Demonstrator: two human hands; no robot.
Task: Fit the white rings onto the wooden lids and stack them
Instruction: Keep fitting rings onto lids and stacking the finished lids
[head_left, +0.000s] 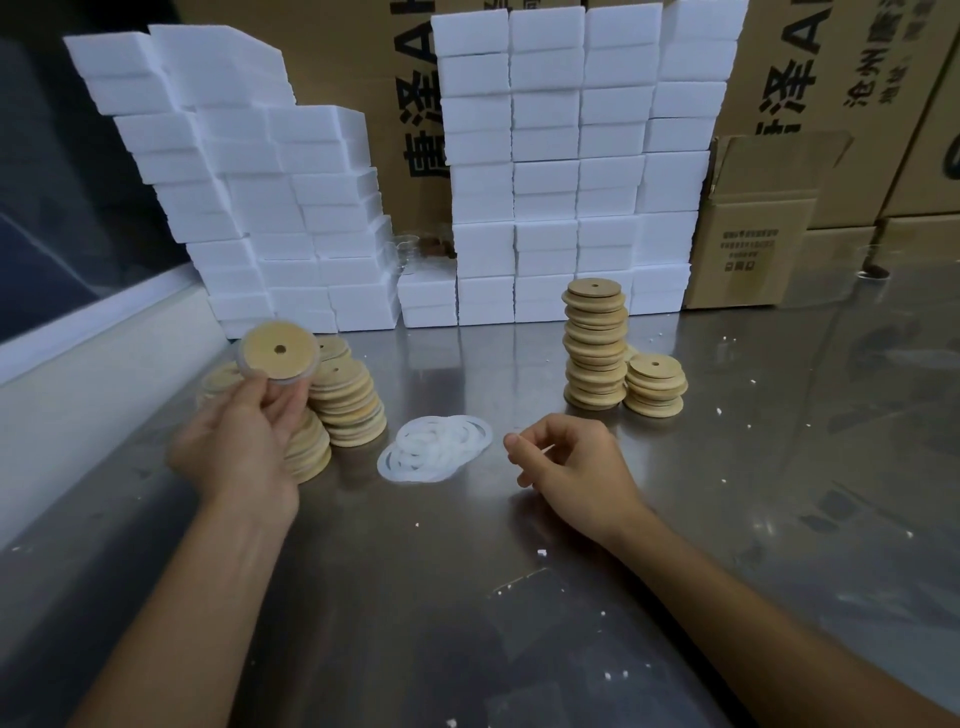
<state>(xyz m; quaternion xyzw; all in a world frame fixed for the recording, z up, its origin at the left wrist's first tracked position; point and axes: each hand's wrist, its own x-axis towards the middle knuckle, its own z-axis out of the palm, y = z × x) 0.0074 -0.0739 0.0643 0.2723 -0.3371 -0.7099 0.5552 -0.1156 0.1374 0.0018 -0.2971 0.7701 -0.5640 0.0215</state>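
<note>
While your right hand (569, 457) idles, fingers loosely curled, empty, near loose white rings (436, 448); left hand (244, 441) pinches ringed lid (279, 352), ring apparently seated. Leaning lid stacks (345, 400) beyond: a careless set-down topples them.

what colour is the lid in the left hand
Light tan wood, with a whitish ring at its edge, in the head view: lid.

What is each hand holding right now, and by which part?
The left hand pinches a wooden lid with a white ring around it, by its lower edge. The right hand hangs loosely curled above the table, holding nothing.
</note>
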